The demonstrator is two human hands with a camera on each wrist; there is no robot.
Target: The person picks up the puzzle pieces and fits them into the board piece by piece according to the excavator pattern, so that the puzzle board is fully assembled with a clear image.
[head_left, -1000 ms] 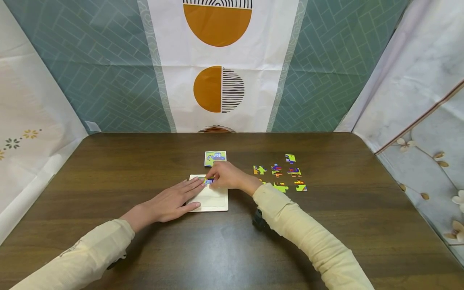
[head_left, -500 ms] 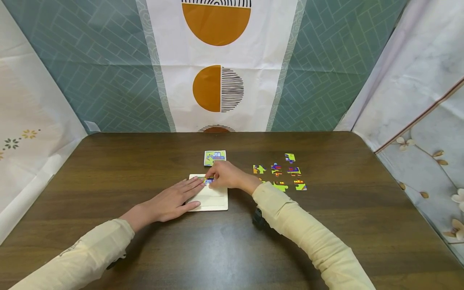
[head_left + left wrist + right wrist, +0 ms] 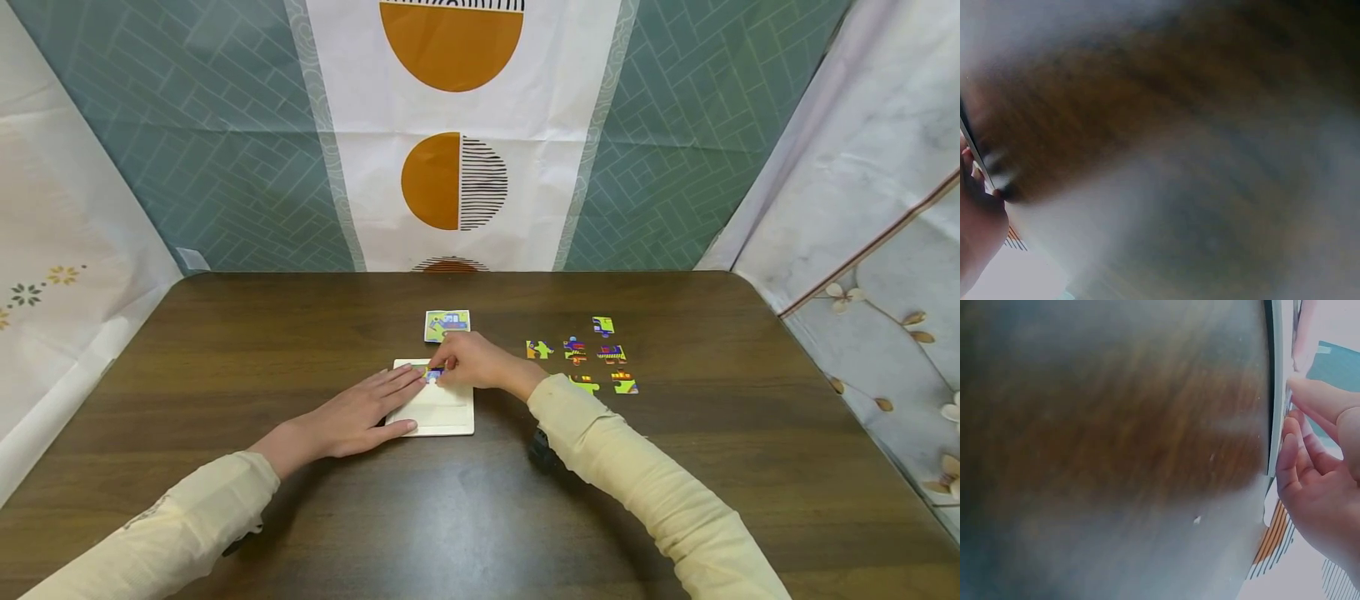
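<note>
A white puzzle tray (image 3: 442, 421) lies on the table in front of me. My left hand (image 3: 360, 415) rests on its left side, fingers extended and thumb along the lower left corner. With curled fingers and thumb my right hand (image 3: 474, 362) pinches a blue and yellow puzzle piece (image 3: 432, 375) at the tray's upper part; the fingers partly cover the piece. The right wrist view has the right hand (image 3: 1319, 481) at the tray's edge (image 3: 1277, 394), thumb and fingertips against its surface. Only part of the left hand (image 3: 979, 228) shows in the left wrist view.
Just behind the tray lies a picture card (image 3: 447, 323) with a blue digger on green. Several loose puzzle pieces (image 3: 612, 354) are spread on the brown table (image 3: 300, 333) to the right; the right forearm overlaps the nearest ones. A patterned curtain hangs behind the far edge.
</note>
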